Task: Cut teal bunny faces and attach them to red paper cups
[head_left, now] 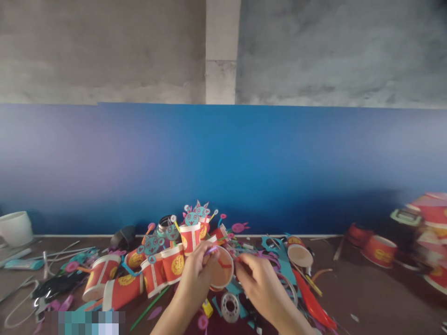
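Observation:
My left hand (pixel 197 274) is closed on the rim of a paper cup (pixel 220 274), whose open mouth faces me. A small purple piece (pixel 211 250) shows at the left fingertips. Inside the cup a thin bent red strip (pixel 226 266) runs toward the right rim. There my right hand (pixel 256 279) pinches with thumb and finger, and a bit of red shows at its tips. Left of my hands, red paper cups (pixel 172 264) with yellow emblems stand and lie close together. Some carry blue paper animal faces (pixel 192 218) and coloured strips with round ends.
A clear tape roll (pixel 230 307) lies below the cup. Paper scraps and a red flat piece (pixel 312 300) lie to the right, near a tipped cup (pixel 299 255). More cups (pixel 380 251) are at far right, a white mug (pixel 16 229) at far left. A blue panel (pixel 223 167) stands behind.

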`<state>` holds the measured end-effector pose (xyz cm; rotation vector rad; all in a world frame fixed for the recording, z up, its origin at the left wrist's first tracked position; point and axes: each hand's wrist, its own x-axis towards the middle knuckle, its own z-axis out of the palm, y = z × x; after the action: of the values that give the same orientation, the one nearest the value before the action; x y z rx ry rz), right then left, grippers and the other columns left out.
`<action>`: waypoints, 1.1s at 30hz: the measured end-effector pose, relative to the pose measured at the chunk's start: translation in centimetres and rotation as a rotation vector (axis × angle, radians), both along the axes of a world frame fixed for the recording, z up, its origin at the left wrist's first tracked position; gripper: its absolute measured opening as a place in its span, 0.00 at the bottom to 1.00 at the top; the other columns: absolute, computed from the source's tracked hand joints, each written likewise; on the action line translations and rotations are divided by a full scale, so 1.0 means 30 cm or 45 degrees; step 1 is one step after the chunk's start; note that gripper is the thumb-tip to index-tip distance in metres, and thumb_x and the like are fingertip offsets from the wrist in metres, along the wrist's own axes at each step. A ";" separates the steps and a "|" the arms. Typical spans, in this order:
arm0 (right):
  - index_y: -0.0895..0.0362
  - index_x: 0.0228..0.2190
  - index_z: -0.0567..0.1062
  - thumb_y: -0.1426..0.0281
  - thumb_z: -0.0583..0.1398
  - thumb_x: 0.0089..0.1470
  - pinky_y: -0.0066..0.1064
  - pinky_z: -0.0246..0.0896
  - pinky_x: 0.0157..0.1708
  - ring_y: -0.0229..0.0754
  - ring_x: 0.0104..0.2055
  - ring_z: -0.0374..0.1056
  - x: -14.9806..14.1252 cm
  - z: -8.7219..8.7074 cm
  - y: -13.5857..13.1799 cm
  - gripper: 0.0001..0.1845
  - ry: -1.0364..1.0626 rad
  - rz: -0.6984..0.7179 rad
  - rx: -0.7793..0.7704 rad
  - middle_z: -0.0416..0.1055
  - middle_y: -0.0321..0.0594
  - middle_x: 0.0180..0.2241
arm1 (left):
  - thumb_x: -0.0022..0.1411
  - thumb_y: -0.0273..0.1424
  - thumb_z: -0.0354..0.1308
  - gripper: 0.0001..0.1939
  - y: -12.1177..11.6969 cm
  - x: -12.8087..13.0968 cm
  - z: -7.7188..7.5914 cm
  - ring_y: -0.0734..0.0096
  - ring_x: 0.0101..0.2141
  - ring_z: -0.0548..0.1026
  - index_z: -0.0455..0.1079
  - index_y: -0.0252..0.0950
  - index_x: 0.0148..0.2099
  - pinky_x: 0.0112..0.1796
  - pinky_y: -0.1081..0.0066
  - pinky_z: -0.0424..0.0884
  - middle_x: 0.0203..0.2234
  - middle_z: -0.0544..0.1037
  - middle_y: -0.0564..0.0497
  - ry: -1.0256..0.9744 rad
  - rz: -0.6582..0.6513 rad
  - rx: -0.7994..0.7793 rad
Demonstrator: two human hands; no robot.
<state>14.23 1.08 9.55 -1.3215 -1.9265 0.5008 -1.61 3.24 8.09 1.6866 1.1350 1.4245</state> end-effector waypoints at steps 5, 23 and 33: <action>0.56 0.19 0.60 0.66 0.50 0.54 0.25 0.38 0.18 0.32 0.20 0.46 0.014 0.000 0.017 0.14 0.333 0.000 -0.165 0.49 0.29 0.17 | 0.58 0.43 0.53 0.16 -0.026 0.001 0.027 0.64 0.31 0.72 0.70 0.34 0.35 0.31 0.72 0.65 0.26 0.74 0.50 -0.155 0.108 -0.112; 0.57 0.18 0.65 0.69 0.52 0.57 0.26 0.45 0.22 0.35 0.22 0.55 0.005 0.007 0.002 0.17 -0.051 0.064 0.099 0.59 0.33 0.18 | 0.58 0.38 0.54 0.12 -0.004 0.027 -0.012 0.64 0.33 0.73 0.72 0.36 0.32 0.35 0.70 0.66 0.27 0.76 0.48 -0.036 -0.085 0.011; 0.59 0.20 0.73 0.64 0.53 0.57 0.24 0.43 0.18 0.33 0.18 0.53 0.019 0.011 0.002 0.19 0.050 0.069 -0.006 0.58 0.31 0.14 | 0.54 0.43 0.60 0.18 -0.014 0.028 -0.009 0.68 0.28 0.75 0.73 0.35 0.41 0.31 0.73 0.67 0.22 0.77 0.52 -0.382 -0.305 -0.348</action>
<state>14.79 1.13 9.87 -1.2565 -1.9342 0.5539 -0.76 2.83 7.82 1.3177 0.8824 1.2566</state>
